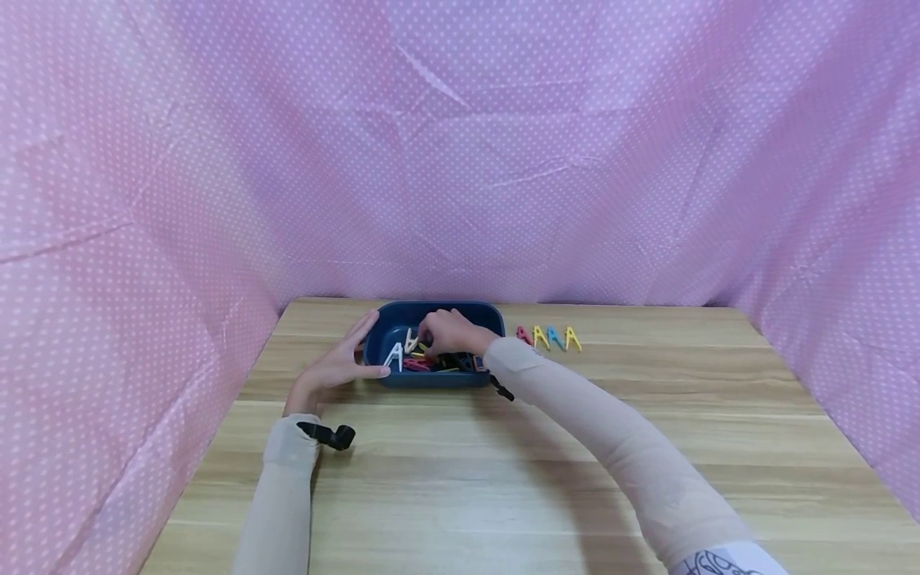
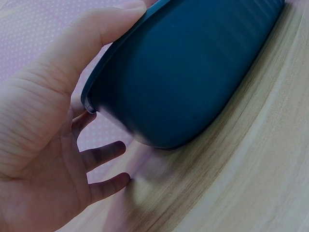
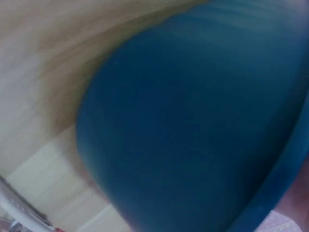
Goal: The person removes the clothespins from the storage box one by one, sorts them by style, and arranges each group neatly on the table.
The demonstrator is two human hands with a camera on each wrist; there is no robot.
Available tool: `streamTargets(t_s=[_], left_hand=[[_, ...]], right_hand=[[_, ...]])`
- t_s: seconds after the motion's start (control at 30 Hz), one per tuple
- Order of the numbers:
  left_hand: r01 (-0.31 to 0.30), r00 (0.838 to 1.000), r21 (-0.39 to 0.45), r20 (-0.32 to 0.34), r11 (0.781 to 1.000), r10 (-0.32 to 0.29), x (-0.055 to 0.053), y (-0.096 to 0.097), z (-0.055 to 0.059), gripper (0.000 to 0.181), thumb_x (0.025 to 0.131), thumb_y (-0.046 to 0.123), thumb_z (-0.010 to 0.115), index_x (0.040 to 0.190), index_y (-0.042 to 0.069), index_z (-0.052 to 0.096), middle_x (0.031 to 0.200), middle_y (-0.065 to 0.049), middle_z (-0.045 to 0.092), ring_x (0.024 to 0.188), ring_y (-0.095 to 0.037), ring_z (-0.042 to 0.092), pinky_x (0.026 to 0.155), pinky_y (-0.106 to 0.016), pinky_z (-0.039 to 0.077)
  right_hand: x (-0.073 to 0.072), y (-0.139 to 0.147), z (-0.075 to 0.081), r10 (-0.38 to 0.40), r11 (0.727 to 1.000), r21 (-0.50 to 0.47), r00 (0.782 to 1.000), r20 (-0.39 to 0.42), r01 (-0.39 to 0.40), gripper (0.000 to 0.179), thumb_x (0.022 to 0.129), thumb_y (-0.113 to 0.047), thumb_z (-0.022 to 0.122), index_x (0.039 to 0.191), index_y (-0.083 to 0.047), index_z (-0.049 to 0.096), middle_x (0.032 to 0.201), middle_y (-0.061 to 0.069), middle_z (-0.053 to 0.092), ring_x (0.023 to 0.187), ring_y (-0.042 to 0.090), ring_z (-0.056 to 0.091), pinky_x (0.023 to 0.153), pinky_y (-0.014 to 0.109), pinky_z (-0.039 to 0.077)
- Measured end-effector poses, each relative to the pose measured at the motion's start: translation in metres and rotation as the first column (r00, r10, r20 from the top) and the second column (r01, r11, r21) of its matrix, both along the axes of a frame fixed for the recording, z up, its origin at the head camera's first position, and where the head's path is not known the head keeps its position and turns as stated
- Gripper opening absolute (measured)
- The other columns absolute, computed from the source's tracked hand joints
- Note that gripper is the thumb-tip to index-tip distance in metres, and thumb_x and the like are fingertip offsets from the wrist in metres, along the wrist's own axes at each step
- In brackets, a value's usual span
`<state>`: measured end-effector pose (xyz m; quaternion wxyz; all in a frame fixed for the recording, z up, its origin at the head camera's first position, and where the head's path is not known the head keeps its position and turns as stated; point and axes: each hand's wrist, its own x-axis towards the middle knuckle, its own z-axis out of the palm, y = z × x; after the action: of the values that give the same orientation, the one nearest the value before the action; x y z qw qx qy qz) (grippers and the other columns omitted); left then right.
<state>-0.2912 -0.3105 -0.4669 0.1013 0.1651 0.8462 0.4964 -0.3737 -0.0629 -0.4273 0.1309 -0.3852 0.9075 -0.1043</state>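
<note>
A dark blue plastic bin (image 1: 431,382) stands near the table's far edge with several plastic clothespins inside. Among them are a white clothespin (image 1: 394,356), a cream clothespin (image 1: 410,342) and a red clothespin (image 1: 417,365). My left hand (image 1: 336,366) spans the bin's left end, fingers spread. In the left wrist view its thumb (image 2: 123,19) rests along the rim. My right hand (image 1: 451,332) reaches down into the bin, fingers bent toward the clothespins. Something dark shows at its fingertips, but whether it is held cannot be made out. The right wrist view mostly shows the bin's outer wall (image 3: 178,125).
Right of the bin, several clothespins stand in a row: a red one (image 1: 523,335), a yellow one (image 1: 541,337), a blue one (image 1: 555,338) and another yellow one (image 1: 572,339). Pink dotted cloth (image 1: 460,176) hangs behind and beside the wooden table (image 1: 446,479).
</note>
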Motion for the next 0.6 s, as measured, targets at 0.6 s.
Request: streamTargets(t_s=[0.6], left_hand=[[-0.003,1.000,-0.010,0.002,1.000,0.003,-0.0009,-0.0002,-0.0014,0.108,0.091,0.022,0.078,0.166,0.022,0.001,0.173,-0.005,-0.007,0.156,-0.042,0.011,0.123,-0.065,0.017]], right_hand=[[0.0067,-0.0086,-0.0069,0.031,0.999,0.018,0.997,-0.069,-0.030,0.025,0.090,-0.033,0.079,0.112,-0.020,0.078,0.105,-0.002,0.069,0.103,0.018,0.049,0.094,0.038,0.039]])
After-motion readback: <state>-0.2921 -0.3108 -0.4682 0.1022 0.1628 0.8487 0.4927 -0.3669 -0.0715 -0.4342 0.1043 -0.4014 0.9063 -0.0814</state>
